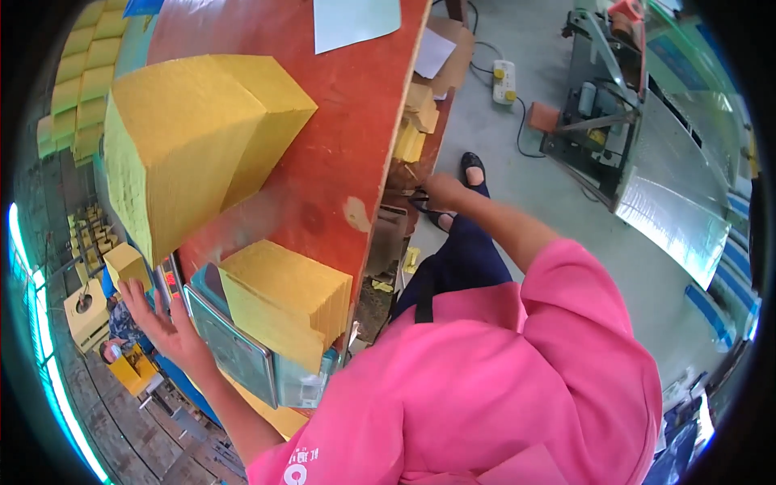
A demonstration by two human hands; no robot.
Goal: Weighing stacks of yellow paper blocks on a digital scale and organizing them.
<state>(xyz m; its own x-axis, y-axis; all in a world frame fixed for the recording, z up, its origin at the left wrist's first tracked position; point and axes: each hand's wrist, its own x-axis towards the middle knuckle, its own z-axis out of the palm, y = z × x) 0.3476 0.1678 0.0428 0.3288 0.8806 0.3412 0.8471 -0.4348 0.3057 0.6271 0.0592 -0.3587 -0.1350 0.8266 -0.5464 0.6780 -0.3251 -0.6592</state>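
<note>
My left hand (172, 331) is open with its fingers spread, holding nothing. It is beside a scale with a metal pan (234, 343) and a lit red display (170, 279). A stack of yellow paper (283, 287) sits on that pan. Farther off, a much larger fanned stack of yellow paper (186, 137) stands on the red tabletop (339, 121). My right hand (443, 192) reaches past the table's right edge to the shelf below. Its fingers look closed beside a dark looped thing; what they hold is too small to make out.
Yellow paper bundles (416, 121) lie on the lower shelf. A white sheet (356, 23) rests on the tabletop. A power strip (503, 82) with cords is on the floor, near a metal machine (602, 105). Another person (121, 352) is at far left, by more yellow stacks.
</note>
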